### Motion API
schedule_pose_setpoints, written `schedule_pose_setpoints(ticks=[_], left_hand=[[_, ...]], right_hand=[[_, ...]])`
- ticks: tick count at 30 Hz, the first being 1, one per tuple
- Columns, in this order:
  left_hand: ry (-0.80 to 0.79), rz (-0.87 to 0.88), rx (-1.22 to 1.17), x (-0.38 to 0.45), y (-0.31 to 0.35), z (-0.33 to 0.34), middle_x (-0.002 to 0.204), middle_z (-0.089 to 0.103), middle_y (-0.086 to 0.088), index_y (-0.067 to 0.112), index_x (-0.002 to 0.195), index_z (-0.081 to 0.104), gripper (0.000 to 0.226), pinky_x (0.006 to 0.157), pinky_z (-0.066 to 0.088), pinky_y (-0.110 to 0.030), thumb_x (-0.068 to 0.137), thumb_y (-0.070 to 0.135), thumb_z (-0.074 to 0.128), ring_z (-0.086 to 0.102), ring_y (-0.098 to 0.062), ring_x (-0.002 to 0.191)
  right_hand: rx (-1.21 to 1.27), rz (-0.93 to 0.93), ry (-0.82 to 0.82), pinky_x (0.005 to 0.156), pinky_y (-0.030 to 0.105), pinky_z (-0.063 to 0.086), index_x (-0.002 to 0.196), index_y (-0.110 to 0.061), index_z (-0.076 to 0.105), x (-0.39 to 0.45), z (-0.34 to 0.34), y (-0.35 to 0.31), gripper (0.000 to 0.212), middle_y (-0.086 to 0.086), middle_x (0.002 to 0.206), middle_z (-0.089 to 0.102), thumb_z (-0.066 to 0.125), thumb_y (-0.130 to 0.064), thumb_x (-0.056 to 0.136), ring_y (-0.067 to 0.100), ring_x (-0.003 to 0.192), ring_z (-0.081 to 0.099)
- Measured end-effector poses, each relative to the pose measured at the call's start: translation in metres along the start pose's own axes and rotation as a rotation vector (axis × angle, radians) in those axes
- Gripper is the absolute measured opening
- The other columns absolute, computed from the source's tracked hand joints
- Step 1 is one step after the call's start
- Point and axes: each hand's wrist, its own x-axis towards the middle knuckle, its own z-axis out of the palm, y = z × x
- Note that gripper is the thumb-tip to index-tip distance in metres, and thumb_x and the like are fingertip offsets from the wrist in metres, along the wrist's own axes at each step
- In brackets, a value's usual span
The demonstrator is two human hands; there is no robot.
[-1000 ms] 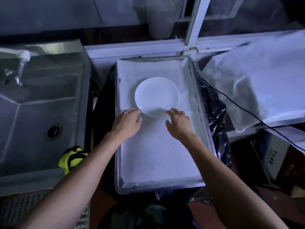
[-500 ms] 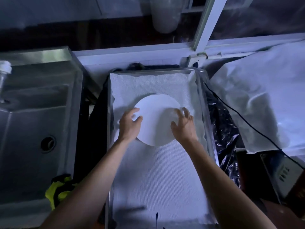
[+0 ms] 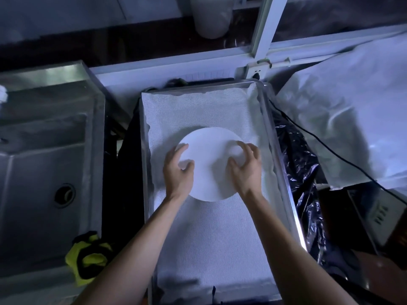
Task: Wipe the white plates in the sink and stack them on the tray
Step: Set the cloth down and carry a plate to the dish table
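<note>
On the tray's [image 3: 267, 133] cloth liner lies the plate [image 3: 209, 164], its edges gripped by left hand [image 3: 178, 172] and right hand [image 3: 246, 170]. Likely the stacking step; next comes letting go. Sink [image 3: 44, 150] shows no plates.

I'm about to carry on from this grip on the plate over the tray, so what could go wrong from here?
1. The left hand and right hand hold the white plate only at its edges; it may slip.
2. The towel lining the tray is rumpled near the plate, so it may sit tilted.
3. The yellow cloth lies by the sink, possibly leaving this plate unwiped.
</note>
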Motion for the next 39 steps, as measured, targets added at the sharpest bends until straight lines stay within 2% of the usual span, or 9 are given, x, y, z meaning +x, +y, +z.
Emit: schedule_pose_setpoints(ticks=[4, 12, 15, 19, 22, 26, 33, 36, 39], left_hand=[[-0.023, 0.059, 0.021, -0.022, 0.003, -0.008, 0.121, 0.048, 0.018, 0.019, 0.121, 0.070, 0.044, 0.087, 0.034, 0.001, 0.084, -0.004, 0.066, 0.050, -0.002, 0.119], [-0.208, 0.203, 0.099, -0.063, 0.017, -0.035, 0.127, 0.049, -0.001, 0.019, 0.121, 0.070, 0.045, 0.101, 0.040, -0.019, 0.080, 0.001, 0.069, 0.052, -0.009, 0.119], [-0.310, 0.243, 0.104, -0.085, 0.023, -0.039, 0.129, 0.050, -0.004, 0.018, 0.121, 0.070, 0.044, 0.100, 0.038, -0.016, 0.080, 0.001, 0.069, 0.052, -0.009, 0.118], [-0.454, 0.320, 0.121, -0.122, 0.030, -0.038, 0.129, 0.049, -0.001, 0.017, 0.122, 0.071, 0.044, 0.092, 0.030, 0.001, 0.081, 0.001, 0.069, 0.045, 0.009, 0.106], [-0.582, 0.329, 0.137, -0.157, 0.033, -0.031, 0.133, 0.047, 0.000, 0.020, 0.124, 0.070, 0.042, 0.090, 0.036, -0.013, 0.084, 0.006, 0.068, 0.042, 0.013, 0.100], [-0.742, 0.398, 0.165, -0.209, 0.037, -0.017, 0.137, 0.048, -0.001, 0.020, 0.124, 0.070, 0.040, 0.091, 0.031, -0.013, 0.085, 0.009, 0.069, 0.046, 0.001, 0.110], [-1.031, 0.569, 0.175, -0.322, 0.046, 0.009, 0.136, 0.050, -0.002, 0.015, 0.120, 0.073, 0.036, 0.096, 0.036, -0.016, 0.084, 0.009, 0.071, 0.056, -0.016, 0.119], [-1.128, 0.621, 0.169, -0.373, 0.044, 0.014, 0.132, 0.049, 0.002, 0.017, 0.118, 0.074, 0.036, 0.101, 0.046, -0.029, 0.084, 0.010, 0.070, 0.059, -0.022, 0.118], [-1.193, 0.686, 0.171, -0.430, 0.040, 0.014, 0.126, 0.045, 0.007, 0.017, 0.115, 0.074, 0.034, 0.097, 0.042, -0.024, 0.082, 0.009, 0.070, 0.058, -0.021, 0.117]], right_hand=[[0.005, -0.021, 0.103, 0.090, -0.003, 0.023, 0.129, -0.020, 0.062, -0.036, -0.007, -0.004, 0.046, 0.005, 0.138, 0.047, 0.066, -0.013, 0.084, 0.007, 0.110, 0.045], [0.003, 0.071, 0.281, 0.108, 0.022, 0.028, 0.123, -0.018, 0.067, -0.130, -0.027, -0.011, 0.034, 0.010, 0.149, 0.042, 0.066, -0.012, 0.089, 0.023, 0.136, 0.041], [0.008, 0.116, 0.361, 0.110, 0.027, 0.029, 0.122, -0.016, 0.067, -0.169, -0.036, -0.008, 0.032, 0.012, 0.150, 0.041, 0.066, -0.012, 0.090, 0.027, 0.138, 0.040], [0.015, 0.205, 0.489, 0.115, 0.034, 0.032, 0.122, -0.012, 0.067, -0.225, -0.050, 0.003, 0.033, 0.014, 0.149, 0.042, 0.066, -0.010, 0.090, 0.028, 0.139, 0.040], [0.006, 0.273, 0.586, 0.116, 0.040, 0.032, 0.123, -0.012, 0.067, -0.269, -0.064, 0.018, 0.035, 0.015, 0.147, 0.044, 0.067, -0.009, 0.088, 0.028, 0.138, 0.041], [0.014, 0.392, 0.723, 0.114, 0.033, 0.031, 0.124, -0.015, 0.066, -0.329, -0.081, 0.038, 0.036, 0.008, 0.147, 0.042, 0.065, -0.012, 0.089, 0.023, 0.139, 0.038], [0.018, 0.570, 0.986, 0.107, 0.043, 0.042, 0.122, -0.022, 0.064, -0.442, -0.120, 0.072, 0.033, 0.006, 0.148, 0.041, 0.060, -0.014, 0.090, 0.025, 0.136, 0.041], [0.008, 0.598, 1.099, 0.096, 0.042, 0.049, 0.108, -0.023, 0.063, -0.490, -0.132, 0.085, 0.023, -0.004, 0.131, 0.045, 0.059, -0.012, 0.089, 0.019, 0.120, 0.047], [-0.009, 0.623, 1.177, 0.089, 0.032, 0.045, 0.102, -0.027, 0.057, -0.545, -0.144, 0.099, 0.021, -0.015, 0.120, 0.038, 0.057, -0.013, 0.087, 0.011, 0.109, 0.044]])
